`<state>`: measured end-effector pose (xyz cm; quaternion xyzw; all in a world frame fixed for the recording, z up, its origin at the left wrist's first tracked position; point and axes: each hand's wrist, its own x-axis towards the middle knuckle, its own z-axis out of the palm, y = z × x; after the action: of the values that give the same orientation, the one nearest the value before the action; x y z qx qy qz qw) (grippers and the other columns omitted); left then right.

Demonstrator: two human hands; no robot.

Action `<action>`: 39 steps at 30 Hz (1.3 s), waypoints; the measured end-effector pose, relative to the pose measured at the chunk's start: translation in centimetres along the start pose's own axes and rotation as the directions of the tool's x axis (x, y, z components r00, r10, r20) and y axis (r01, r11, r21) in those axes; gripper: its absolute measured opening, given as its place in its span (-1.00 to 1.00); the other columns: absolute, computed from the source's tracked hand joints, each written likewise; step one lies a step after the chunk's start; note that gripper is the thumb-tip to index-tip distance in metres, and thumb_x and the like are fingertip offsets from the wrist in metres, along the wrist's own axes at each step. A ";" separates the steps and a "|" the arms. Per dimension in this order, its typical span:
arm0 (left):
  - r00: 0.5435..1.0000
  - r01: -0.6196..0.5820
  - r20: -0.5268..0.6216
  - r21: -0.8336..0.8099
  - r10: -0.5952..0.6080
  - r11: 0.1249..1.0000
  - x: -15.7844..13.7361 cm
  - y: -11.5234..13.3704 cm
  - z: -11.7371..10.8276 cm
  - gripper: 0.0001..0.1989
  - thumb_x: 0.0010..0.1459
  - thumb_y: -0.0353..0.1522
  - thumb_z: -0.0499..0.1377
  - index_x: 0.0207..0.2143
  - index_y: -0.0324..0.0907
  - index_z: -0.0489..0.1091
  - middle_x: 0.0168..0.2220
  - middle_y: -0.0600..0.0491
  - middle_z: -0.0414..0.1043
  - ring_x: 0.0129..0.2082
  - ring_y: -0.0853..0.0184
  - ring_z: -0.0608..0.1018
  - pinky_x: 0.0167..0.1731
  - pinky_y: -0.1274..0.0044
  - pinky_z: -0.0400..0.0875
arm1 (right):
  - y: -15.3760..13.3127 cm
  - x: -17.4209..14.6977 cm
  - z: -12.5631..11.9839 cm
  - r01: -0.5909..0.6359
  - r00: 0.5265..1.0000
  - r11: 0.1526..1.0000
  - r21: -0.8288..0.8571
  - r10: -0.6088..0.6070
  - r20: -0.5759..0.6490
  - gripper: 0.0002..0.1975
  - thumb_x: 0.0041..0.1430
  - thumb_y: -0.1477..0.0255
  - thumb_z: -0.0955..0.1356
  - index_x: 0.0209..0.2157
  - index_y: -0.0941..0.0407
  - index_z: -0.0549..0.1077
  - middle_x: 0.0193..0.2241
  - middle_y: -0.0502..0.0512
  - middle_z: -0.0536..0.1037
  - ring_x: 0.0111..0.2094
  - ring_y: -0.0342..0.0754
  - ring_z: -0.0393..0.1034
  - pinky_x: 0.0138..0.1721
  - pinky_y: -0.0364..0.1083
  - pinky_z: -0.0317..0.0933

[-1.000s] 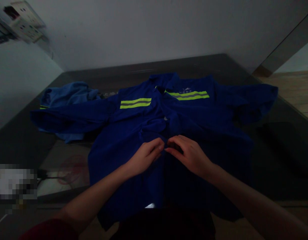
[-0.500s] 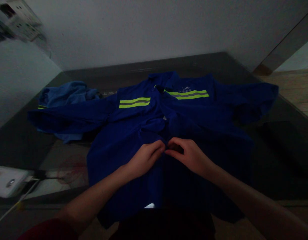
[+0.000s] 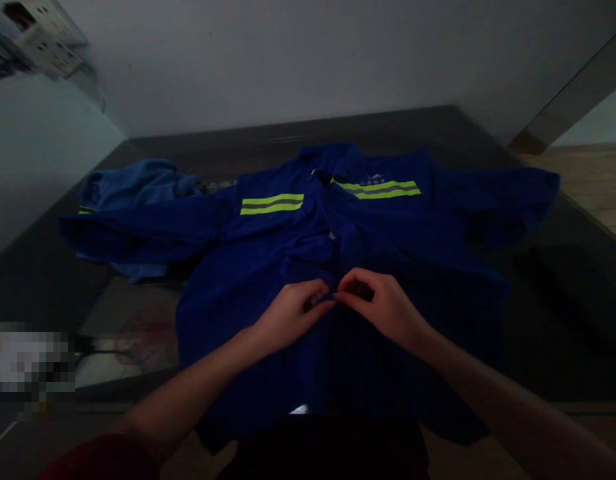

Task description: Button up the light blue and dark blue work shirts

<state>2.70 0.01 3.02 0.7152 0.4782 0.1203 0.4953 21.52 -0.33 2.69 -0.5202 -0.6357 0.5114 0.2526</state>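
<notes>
A dark blue work jacket (image 3: 238,287) lies spread front up on the dark table, sleeves out to both sides. Yellow-green reflective strips (image 3: 272,204) cross its chest. At the middle of the front opening, my left hand (image 3: 293,310) pinches one edge of the jacket. Facing it, my right hand (image 3: 383,303) pinches the other edge, its thumb and forefinger together. The fingertips of both hands nearly touch. Whatever fastener may sit between them is too dark and small to make out. The lower part of the jacket hangs over the table's near edge.
A lighter blue garment (image 3: 138,187) lies crumpled under the left sleeve. A dark flat object (image 3: 568,287) rests on the table (image 3: 398,127) at the right. Wall sockets (image 3: 48,40) are at the upper left. A blurred-out white item (image 3: 23,353) with a cable is at the left.
Both hands stay at the front opening, with small finger shifts. The left thumb has stretched toward the right fingertips, and the right hand is slightly higher. The jacket lies as before.
</notes>
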 end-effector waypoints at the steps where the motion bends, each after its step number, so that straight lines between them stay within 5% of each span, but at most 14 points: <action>1: 1.000 -0.010 -0.005 0.015 0.010 1.000 0.0 0.0 0.1 -0.83 0.15 -0.34 0.11 -0.47 -0.21 0.26 -0.56 0.21 0.19 -0.56 0.51 0.26 -0.55 0.65 0.08 | 0.1 0.0 0.0 -0.007 1.000 1.000 0.005 0.007 0.009 -0.93 0.11 0.44 0.38 -0.41 0.14 0.44 -0.48 -0.02 0.50 -0.45 -0.16 0.38 -0.41 -0.20 0.20; 14: 1.000 -0.028 0.000 0.025 0.028 0.999 0.0 -0.1 0.3 -0.84 0.16 -0.35 0.10 -0.46 -0.22 0.33 -0.56 0.19 0.22 -0.54 0.49 0.28 -0.52 0.63 0.11 | 0.0 0.1 -0.4 0.078 0.989 0.966 -0.245 -0.045 0.138 -0.91 0.18 0.43 0.34 -0.39 0.13 0.40 -0.48 -0.03 0.46 -0.45 -0.16 0.32 -0.42 -0.18 0.09; 27: 0.993 0.115 0.063 -0.312 -0.100 0.943 0.0 0.3 -0.6 -0.76 0.18 -0.22 0.07 -0.41 -0.22 0.28 -0.60 0.20 0.23 -0.58 0.48 0.31 -0.55 0.64 0.16 | -0.1 0.1 -0.5 0.098 0.995 0.978 -0.184 -0.096 0.020 -0.89 0.18 0.45 0.34 -0.44 0.13 0.39 -0.52 -0.03 0.45 -0.47 -0.16 0.32 -0.44 -0.19 0.12; 32: 0.995 0.100 0.002 -0.252 -0.103 0.962 0.1 0.3 -0.4 -0.75 0.17 -0.23 0.09 -0.45 -0.23 0.29 -0.60 0.19 0.23 -0.58 0.49 0.30 -0.55 0.64 0.15 | -0.2 -0.1 -0.1 0.141 0.988 0.954 -0.263 -0.151 -0.019 -0.90 0.19 0.45 0.32 -0.43 0.12 0.38 -0.49 -0.01 0.45 -0.44 -0.14 0.33 -0.40 -0.17 0.14; 39: 0.996 0.045 -0.069 -0.170 -0.057 0.984 0.0 0.1 -0.6 -0.74 0.24 -0.24 0.01 -0.38 -0.22 0.34 -0.56 0.17 0.30 -0.54 0.46 0.37 -0.50 0.62 0.22 | -0.4 -0.2 -0.2 0.138 0.990 0.986 -0.092 -0.136 0.032 -0.95 0.16 0.45 0.33 -0.39 0.12 0.41 -0.47 -0.03 0.48 -0.46 -0.17 0.36 -0.41 -0.19 0.19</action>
<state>2.37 0.42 3.42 0.6534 0.5022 0.1738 0.5391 21.54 -0.40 3.19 -0.4799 -0.6964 0.4692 0.2541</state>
